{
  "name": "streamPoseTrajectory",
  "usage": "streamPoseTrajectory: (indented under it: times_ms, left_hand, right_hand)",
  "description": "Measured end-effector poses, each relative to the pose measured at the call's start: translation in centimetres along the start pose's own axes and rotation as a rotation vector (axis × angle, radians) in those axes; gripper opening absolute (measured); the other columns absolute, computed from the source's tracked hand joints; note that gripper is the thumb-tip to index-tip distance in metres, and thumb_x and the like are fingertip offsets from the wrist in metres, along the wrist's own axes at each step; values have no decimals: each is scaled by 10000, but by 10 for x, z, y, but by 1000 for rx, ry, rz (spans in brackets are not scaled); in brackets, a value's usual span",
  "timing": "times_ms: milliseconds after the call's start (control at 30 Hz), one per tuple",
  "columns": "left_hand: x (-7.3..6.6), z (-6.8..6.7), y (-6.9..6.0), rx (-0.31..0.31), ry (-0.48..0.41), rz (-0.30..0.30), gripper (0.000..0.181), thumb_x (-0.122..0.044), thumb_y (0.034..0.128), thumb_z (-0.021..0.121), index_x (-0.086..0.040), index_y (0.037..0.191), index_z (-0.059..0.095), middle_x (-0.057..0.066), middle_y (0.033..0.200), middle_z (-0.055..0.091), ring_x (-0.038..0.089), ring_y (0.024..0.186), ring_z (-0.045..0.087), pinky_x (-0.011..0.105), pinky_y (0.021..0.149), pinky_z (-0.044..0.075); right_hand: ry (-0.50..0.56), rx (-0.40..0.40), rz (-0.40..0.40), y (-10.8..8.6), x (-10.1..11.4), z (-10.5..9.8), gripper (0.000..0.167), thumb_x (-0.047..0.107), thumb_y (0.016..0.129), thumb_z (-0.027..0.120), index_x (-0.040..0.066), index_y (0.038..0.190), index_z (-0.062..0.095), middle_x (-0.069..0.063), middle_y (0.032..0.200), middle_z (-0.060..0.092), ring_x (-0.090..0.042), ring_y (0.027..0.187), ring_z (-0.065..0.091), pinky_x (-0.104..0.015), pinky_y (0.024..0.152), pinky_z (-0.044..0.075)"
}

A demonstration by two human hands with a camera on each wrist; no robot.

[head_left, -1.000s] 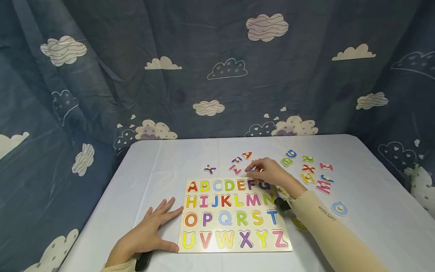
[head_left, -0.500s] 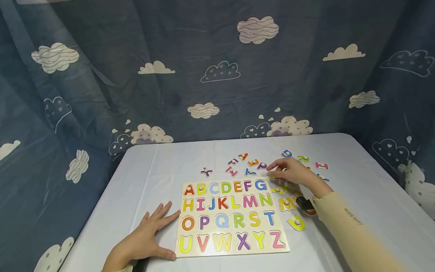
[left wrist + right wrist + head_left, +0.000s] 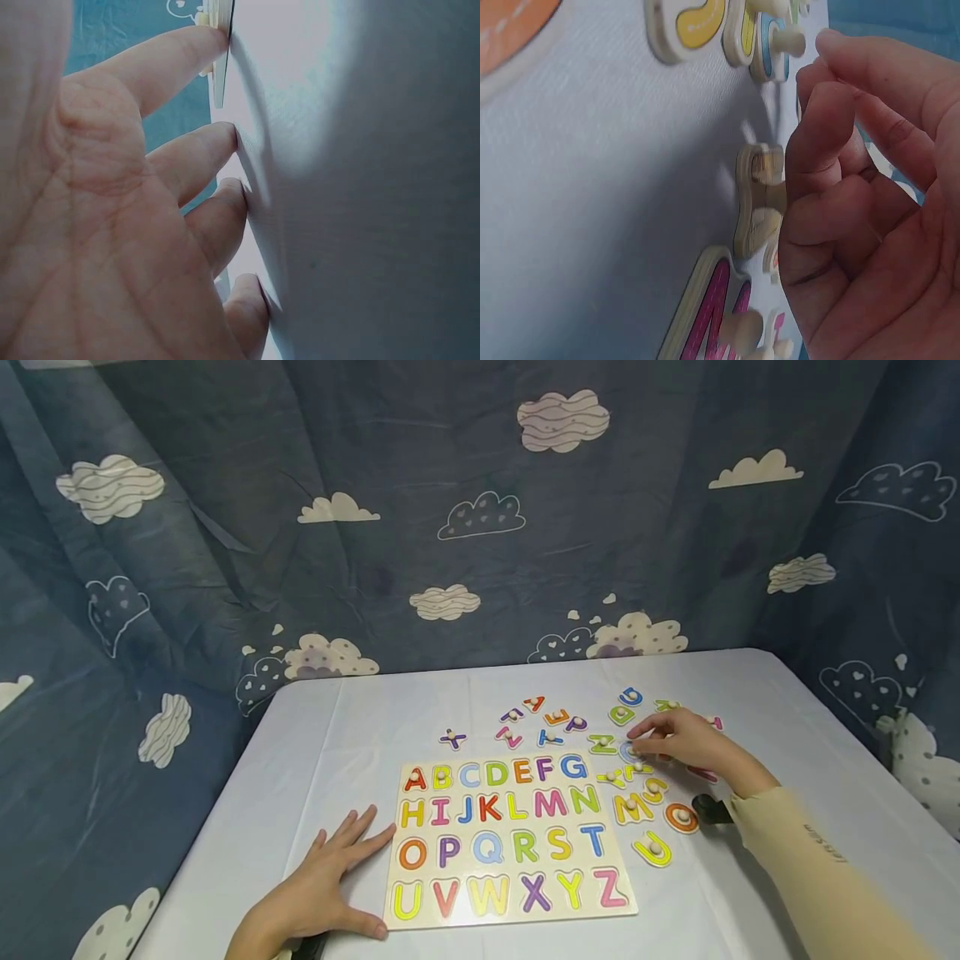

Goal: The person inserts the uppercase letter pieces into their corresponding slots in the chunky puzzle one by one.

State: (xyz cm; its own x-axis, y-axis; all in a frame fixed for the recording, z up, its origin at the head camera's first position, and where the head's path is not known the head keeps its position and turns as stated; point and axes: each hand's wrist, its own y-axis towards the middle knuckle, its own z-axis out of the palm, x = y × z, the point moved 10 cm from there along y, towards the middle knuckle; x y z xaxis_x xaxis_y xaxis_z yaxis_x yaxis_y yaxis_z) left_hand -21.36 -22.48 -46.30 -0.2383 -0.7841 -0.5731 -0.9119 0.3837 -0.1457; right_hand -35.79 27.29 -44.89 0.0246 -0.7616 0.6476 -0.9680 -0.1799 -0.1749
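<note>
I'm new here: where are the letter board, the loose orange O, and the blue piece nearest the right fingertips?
Letter board [image 3: 510, 868]: head view, bare surface between bottom two rows.
Loose orange O [image 3: 682, 817]: head view, its knob.
Blue piece [image 3: 787, 43]: right wrist view, its knob.

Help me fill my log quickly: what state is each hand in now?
Left hand: open, fingers spread, touching the letter board.
Right hand: open, fingers loosely curled beside the light-blue piece, holding nothing visible.

Board [image 3: 510, 870] is cream with multicolour letters [image 3: 490, 808], loose O [image 3: 682, 817] orange, loose U [image 3: 655, 850] yellow, worktop [image 3: 322, 735] white, curtain [image 3: 360, 585] dark blue with pale clouds [image 3: 562, 421].
</note>
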Motion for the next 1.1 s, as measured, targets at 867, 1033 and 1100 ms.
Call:
streamPoseTrajectory:
  times_ms: [867, 1033, 1100]
  left_hand:
    - [-1, -1, 0, 9, -4, 0, 1214, -576, 563, 1022, -293, 1622, 500, 132, 1793, 255, 511, 1657, 128, 837, 1245, 13]
    - [-1, -1, -1, 8, 0, 3, 1216, -588, 564, 1018, -296, 1623, 498, 130, 1793, 256, 506, 1659, 132, 839, 1245, 22]
    - [-2, 0, -1, 8, 0, 3, 1216, -591, 564, 1017, -297, 1624, 497, 131, 1793, 256, 504, 1660, 132, 840, 1244, 25]
  right_hand:
    - [-16, 7, 33, 1, -3, 7, 325, 290, 942, 844, 65, 1171, 792, -35, 812, 596, -194, 698, 589, -263, 570, 407]
    - [-25, 16, 31, 3, -4, 10, 294, 274, 954, 832, 67, 1156, 782, -36, 842, 578, -186, 720, 581, -252, 582, 419]
    - [-25, 18, 28, 4, -4, 10, 283, 261, 959, 826, 60, 1151, 776, -35, 840, 574, -186, 725, 578, -251, 593, 425]
